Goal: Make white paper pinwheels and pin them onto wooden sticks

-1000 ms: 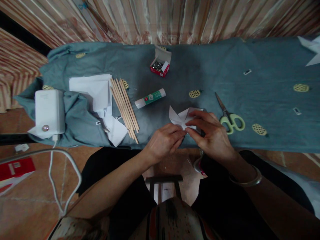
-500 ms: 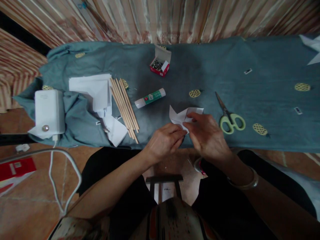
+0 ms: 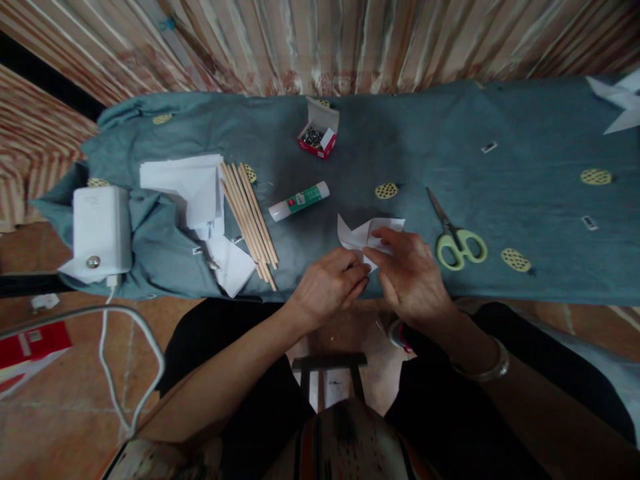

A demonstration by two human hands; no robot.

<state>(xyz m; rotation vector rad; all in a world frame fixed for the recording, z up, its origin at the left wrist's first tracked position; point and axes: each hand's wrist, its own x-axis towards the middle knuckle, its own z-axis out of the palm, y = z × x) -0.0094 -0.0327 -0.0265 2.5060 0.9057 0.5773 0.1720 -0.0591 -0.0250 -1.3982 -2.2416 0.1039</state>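
The folded white paper (image 3: 361, 235) with pointed corners lies at the near edge of the cloth-covered counter (image 3: 440, 140), where the left hand (image 3: 326, 283) pinches its lower left part in curled fingers and the right hand (image 3: 414, 277) lays thumb and forefinger on its right side, though whether that one grips cannot be told. Just right of the right hand are green-handled scissors (image 3: 452, 230), slightly parted at the handles, while a glue stick (image 3: 300, 201) lies beyond the left hand. Farther out, wooden sticks (image 3: 250, 217) lie beside white sheets (image 3: 183, 187), and an open red box (image 3: 325, 115) holds small metal pieces.
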